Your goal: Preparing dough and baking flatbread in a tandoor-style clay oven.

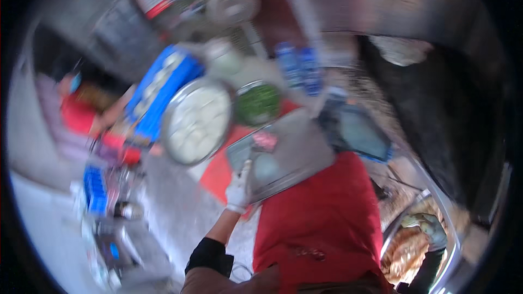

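My left hand [239,190], in a white glove, reaches in from the lower left to the near left edge of a grey rectangular tray or board [304,147]. Blur hides whether its fingers grip that edge or something thin beside it. A pale round piece [266,166] lies on the grey surface just right of the fingers, with a small pink lump [264,141] beyond it. Out of view is my right hand. Past the tray stand a bowl of chopped greens [258,103] and a large metal basin [198,122] of white pieces. My red apron [318,216] spreads below.
A blue tray [163,90] with a row of white pieces adjoins the basin. Behind the greens are blue-labelled bottles [300,67] and a pale jar [224,57]. Another person in red [81,114] works at the left. A dark-rimmed container [361,132] sits right of the tray.
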